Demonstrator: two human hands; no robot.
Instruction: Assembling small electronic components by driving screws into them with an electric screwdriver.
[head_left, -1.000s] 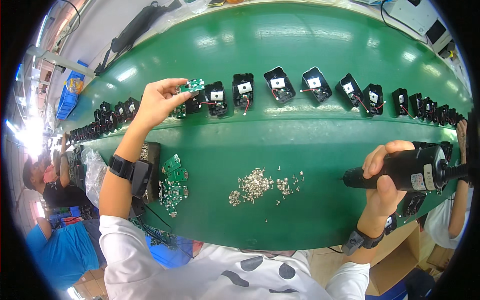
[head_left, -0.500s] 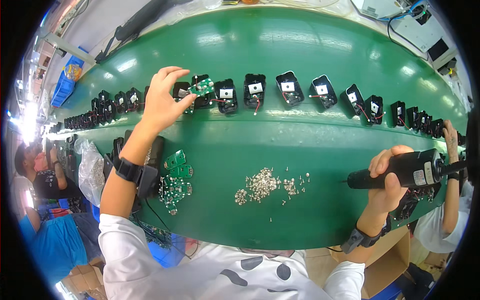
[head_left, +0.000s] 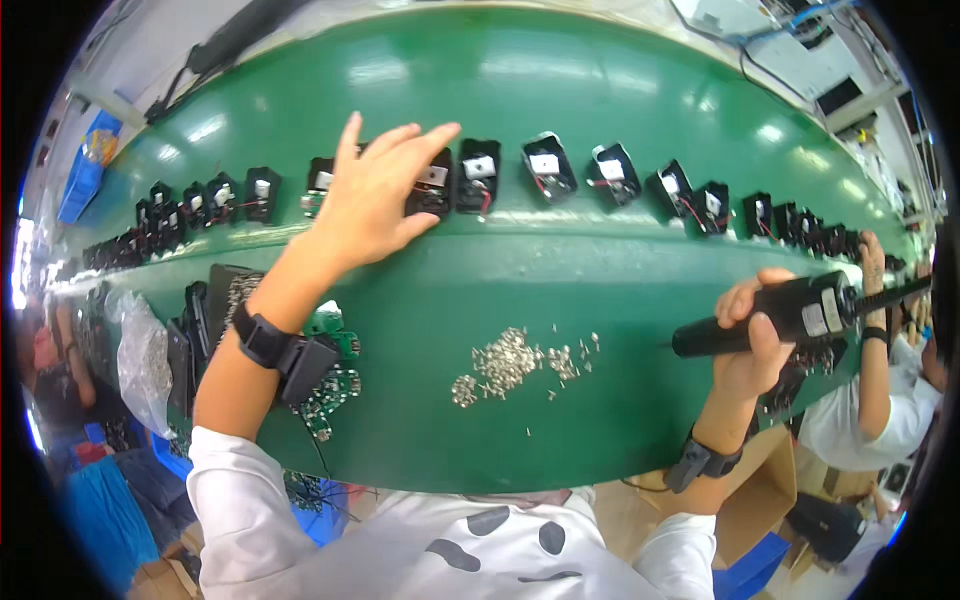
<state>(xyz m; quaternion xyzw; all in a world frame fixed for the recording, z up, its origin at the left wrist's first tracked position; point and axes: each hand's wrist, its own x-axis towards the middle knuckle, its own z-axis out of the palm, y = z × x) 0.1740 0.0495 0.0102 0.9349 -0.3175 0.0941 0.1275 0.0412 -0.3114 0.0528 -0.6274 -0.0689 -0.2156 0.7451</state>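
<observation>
My left hand (head_left: 372,200) is spread wide over the row of black plastic housings, holding nothing that I can see. Between its thumb and index finger shows one black housing (head_left: 430,196), partly covered by the hand. Another housing (head_left: 321,178), with a bit of green board at its near edge, peeks out left of the wrist. My right hand (head_left: 752,345) is wrapped round a black electric screwdriver (head_left: 812,306), its tip pointing left above the table. Left of the tip lies a pile of small silver screws (head_left: 506,362).
Further housings with white pads and red wires, such as one black housing (head_left: 548,168), line the green table (head_left: 590,270). Green circuit boards (head_left: 330,390) lie beside my left forearm. A clear plastic bag (head_left: 143,350) sits far left. A co-worker's hand (head_left: 872,258) is at the right.
My left hand has opened out and moved right across the housings; the circuit board it held no longer shows in it. The whole view has shifted slightly. My right hand keeps the screwdriver.
</observation>
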